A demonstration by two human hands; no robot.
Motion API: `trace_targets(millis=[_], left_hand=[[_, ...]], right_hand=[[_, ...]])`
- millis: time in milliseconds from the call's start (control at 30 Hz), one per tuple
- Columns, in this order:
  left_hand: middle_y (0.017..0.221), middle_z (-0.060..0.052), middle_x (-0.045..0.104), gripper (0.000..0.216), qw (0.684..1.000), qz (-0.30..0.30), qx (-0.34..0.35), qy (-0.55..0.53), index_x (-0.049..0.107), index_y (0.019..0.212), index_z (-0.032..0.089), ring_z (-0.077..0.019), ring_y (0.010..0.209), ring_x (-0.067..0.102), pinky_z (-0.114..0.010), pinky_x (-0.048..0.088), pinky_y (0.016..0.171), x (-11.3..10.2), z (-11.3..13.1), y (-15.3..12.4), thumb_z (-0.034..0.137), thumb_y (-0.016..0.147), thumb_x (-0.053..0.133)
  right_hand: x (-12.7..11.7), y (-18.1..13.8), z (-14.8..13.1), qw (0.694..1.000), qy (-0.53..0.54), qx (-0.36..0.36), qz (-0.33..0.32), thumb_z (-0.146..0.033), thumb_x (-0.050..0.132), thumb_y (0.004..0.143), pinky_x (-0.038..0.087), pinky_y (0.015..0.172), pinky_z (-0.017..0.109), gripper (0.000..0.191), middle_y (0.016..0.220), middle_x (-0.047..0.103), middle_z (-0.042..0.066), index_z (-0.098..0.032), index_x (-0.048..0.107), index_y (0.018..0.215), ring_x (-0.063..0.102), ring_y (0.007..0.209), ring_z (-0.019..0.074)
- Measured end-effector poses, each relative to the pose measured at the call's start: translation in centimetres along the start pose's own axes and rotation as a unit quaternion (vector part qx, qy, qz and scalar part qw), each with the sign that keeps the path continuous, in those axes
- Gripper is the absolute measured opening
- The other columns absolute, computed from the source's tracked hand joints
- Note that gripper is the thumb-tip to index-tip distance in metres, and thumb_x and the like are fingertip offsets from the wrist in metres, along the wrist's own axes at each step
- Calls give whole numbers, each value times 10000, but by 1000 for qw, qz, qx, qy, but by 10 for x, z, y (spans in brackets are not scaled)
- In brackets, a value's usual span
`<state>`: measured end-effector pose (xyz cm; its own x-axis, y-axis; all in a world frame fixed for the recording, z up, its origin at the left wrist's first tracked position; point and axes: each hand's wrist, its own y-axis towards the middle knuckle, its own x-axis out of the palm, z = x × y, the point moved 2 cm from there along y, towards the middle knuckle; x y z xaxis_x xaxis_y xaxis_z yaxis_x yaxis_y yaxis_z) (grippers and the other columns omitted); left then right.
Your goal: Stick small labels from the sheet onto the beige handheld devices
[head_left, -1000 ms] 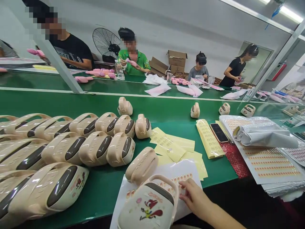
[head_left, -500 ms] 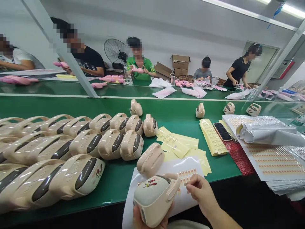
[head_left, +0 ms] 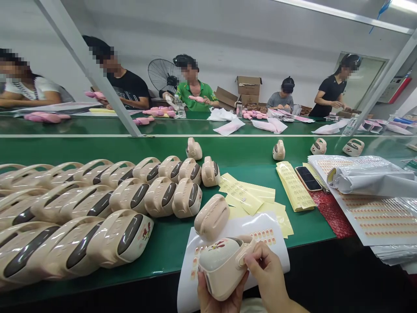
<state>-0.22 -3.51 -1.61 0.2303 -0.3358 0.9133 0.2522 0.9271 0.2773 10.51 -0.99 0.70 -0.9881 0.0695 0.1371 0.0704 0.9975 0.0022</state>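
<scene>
My left hand [head_left: 223,300] holds a cream portable speaker [head_left: 219,269] from below, tilted with its pale mesh front and red print facing up. My right hand [head_left: 265,269] is closed in a pinch at the pivot of the speaker's carrying handle. Its fingertips touch the handle end and mostly hide a small sticker. Under the speaker lies a white sheet of small round orange stickers [head_left: 265,236], partly covered by the speaker and my hands. Just beyond it, a second cream speaker [head_left: 212,217] rests on its side on the sheet's far edge.
Rows of cream speakers [head_left: 125,239] fill the left of the green table [head_left: 169,256]. Yellow label sheets [head_left: 249,198], a phone [head_left: 308,179] and stacked sticker sheets [head_left: 374,221] lie right. Single speakers [head_left: 194,149] stand farther back. Co-workers sit and stand across the table.
My right hand has moved left from above the sticker sheet to the speaker's handle pivot. My left hand and the speaker appear slightly farther right as the view shifts.
</scene>
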Motion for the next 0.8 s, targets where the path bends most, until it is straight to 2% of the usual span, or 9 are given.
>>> trace_targets(millis=[233,400,467,533,633,700,800], left_hand=[[1281,7,556,349,1000,0,22,22,535,1213,336,-231,1196,486,-413,313,1041,-6,3,-1,410,885,442],[1302,9,549,403,1000,11,-8,7,534,1211,362,-208,1226,458,-384,253,1073,-10,2,-3,516,876,372],[1310,22,544,430,1000,13,-20,3,529,1213,374,-190,1231,454,-359,253,1074,-11,2,-5,549,874,332],[1316,36,539,387,1000,14,-24,6,519,1219,385,-178,1221,467,-337,312,1049,-13,3,-6,507,882,371],[1328,44,528,379,999,23,-47,7,511,1227,384,-168,1220,469,-286,373,1008,-15,4,-8,480,866,441],[1343,22,515,426,996,30,-78,9,516,1232,359,-178,1234,453,-255,381,994,-15,5,-8,514,838,473],[1344,-2,513,491,993,28,-113,9,528,1231,331,-195,1229,458,-209,419,937,-12,8,-8,563,800,497]], right_hand=[[1,2,-6,994,-86,-58,-26,-396,622,721,367,482,247,271,602,489,-8,-217,506,555,468,577,149],[-1,-1,-10,969,-172,-172,-49,-304,545,800,399,519,265,196,678,518,19,-230,528,619,503,657,171],[-3,0,-13,956,-208,-197,-56,-298,545,807,415,564,284,159,701,529,21,-233,541,662,487,647,165],[-7,3,-13,957,-227,-166,-65,-321,603,767,413,570,282,104,700,519,1,-236,545,758,469,622,154],[-14,14,-9,971,-212,-69,-91,-369,676,688,380,512,246,291,636,448,-54,-238,494,873,434,564,131],[-18,23,-6,976,-192,-29,-103,-406,642,709,349,481,232,289,597,391,-73,-233,475,870,407,530,120],[-30,38,-8,986,-162,-14,-47,-467,545,765,350,501,246,263,575,353,-77,-225,481,843,392,511,120]])
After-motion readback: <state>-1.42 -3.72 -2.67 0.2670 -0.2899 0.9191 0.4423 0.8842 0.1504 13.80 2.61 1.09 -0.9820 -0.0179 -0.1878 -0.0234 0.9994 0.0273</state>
